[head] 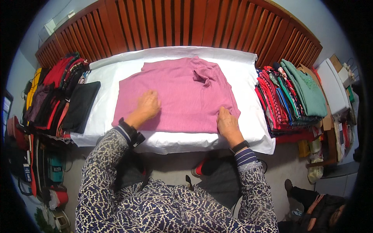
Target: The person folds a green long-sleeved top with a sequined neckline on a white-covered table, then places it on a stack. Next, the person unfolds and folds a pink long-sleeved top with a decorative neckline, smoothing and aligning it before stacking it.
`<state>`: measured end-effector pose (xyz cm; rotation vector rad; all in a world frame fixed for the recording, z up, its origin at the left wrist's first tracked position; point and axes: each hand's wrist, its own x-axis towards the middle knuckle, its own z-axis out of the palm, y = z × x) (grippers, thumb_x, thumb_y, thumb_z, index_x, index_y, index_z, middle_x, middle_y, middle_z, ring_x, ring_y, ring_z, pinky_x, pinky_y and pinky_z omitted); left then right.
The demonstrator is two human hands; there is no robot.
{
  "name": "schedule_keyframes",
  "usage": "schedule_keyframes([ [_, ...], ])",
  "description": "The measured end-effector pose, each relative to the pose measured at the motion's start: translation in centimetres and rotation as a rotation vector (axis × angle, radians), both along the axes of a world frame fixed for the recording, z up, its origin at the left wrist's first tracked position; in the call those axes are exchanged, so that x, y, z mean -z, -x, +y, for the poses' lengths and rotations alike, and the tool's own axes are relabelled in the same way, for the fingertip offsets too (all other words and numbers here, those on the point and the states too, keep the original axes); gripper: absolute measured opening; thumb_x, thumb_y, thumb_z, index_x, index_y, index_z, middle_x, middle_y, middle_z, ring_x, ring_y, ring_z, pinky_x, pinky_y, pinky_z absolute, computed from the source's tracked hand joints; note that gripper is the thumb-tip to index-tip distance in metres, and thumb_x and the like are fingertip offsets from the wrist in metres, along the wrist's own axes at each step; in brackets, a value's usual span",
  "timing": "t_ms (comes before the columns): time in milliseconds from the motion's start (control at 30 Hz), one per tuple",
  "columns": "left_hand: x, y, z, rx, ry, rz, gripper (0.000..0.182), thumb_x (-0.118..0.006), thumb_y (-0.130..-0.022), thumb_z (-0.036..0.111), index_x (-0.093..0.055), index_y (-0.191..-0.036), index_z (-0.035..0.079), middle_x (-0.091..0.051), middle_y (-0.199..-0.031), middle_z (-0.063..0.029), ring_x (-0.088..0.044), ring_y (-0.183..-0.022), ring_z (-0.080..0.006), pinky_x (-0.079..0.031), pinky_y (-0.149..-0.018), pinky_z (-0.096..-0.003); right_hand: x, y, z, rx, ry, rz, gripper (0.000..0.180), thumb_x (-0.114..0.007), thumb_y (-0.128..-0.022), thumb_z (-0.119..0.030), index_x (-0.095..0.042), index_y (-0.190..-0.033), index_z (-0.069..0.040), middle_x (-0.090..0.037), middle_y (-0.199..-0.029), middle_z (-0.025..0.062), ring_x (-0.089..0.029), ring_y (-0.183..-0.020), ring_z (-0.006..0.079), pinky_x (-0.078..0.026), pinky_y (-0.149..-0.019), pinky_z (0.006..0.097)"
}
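Observation:
A pink short-sleeved garment (pixel 177 87) lies spread flat on a white cloth (pixel 102 72), its collar or neck part bunched at the upper right. My left hand (pixel 149 105) is over the garment's lower left part, its fingers curled and slightly blurred; whether it pinches any fabric cannot be told. At the lower right edge of the garment, my right hand (pixel 228 121) has its fingertips closed on the pink fabric near the corner. Dark bands are on both wrists.
Folded dark and red clothes (pixel 55 75) are stacked at the left, with folded black fabric (pixel 83 106) beside them. Another tall stack, topped by a green garment (pixel 309 90), stands at the right. A slatted wooden headboard (pixel 174 23) rises behind. Another person (pixel 320 212) is at the lower right.

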<state>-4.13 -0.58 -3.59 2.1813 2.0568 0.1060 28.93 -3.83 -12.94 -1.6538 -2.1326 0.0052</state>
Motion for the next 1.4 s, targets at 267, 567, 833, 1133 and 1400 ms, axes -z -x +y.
schedule_keyframes([
  [267, 3.3, -7.2, 8.0, 0.040, 0.123, -0.547, 0.041, -0.060, -0.089, 0.023, -0.053, -0.121, -0.001, -0.069, -0.087, -0.0218, -0.069, -0.086, -0.0349, -0.053, -0.076, -0.0460, 1.1, -0.5, 0.8, -0.054, 0.084, 0.127, 0.009, -0.050, -0.092, -0.012, -0.049, -0.096, -0.004, -0.064, -0.084, 0.0225, -0.065, -0.073, 0.0437, -0.051, -0.062, 0.0542],
  [567, 8.3, -11.0, 15.9, -0.174, 0.135, -0.836, 0.055, -0.063, -0.089, 0.018, -0.042, -0.138, 0.003, -0.065, -0.084, -0.0166, -0.065, -0.065, -0.0238, -0.052, -0.056, -0.0391, -0.1, -0.3, 0.4, -0.070, 0.137, 0.098, 0.012, -0.050, -0.087, -0.006, -0.048, -0.098, -0.003, -0.064, -0.085, 0.0229, -0.065, -0.072, 0.0429, -0.052, -0.062, 0.0526],
  [833, 9.7, -13.0, 18.0, -0.156, 0.143, -0.989, 0.023, -0.058, -0.092, 0.003, -0.057, -0.115, 0.002, -0.062, -0.087, -0.0090, -0.064, -0.067, -0.0171, -0.054, -0.052, -0.0337, -0.2, -0.2, 0.7, -0.045, 0.196, 0.063, 0.013, -0.051, -0.086, -0.005, -0.048, -0.098, -0.004, -0.063, -0.084, 0.0220, -0.066, -0.073, 0.0416, -0.052, -0.063, 0.0512],
  [1133, 6.6, -7.3, 11.4, 0.670, -0.371, -0.231, 0.010, -0.063, -0.076, 0.004, -0.063, -0.086, 0.005, -0.057, -0.086, -0.0154, -0.058, -0.080, -0.0381, -0.048, -0.067, -0.0443, -0.1, -0.4, 0.8, -0.054, 0.165, 0.076, 0.008, -0.050, -0.088, -0.007, -0.048, -0.096, -0.005, -0.063, -0.082, 0.0208, -0.065, -0.071, 0.0416, -0.050, -0.061, 0.0518],
  [1400, 6.4, -5.6, 11.0, 0.389, -0.170, -0.324, 0.011, -0.057, -0.083, 0.007, -0.060, -0.093, 0.006, -0.061, -0.099, -0.0150, -0.061, -0.088, -0.0407, -0.048, -0.069, -0.0485, -0.7, -0.2, 0.8, -0.030, 0.211, 0.032, 0.011, -0.051, -0.087, -0.006, -0.048, -0.097, -0.004, -0.064, -0.085, 0.0219, -0.066, -0.073, 0.0424, -0.051, -0.063, 0.0522],
])
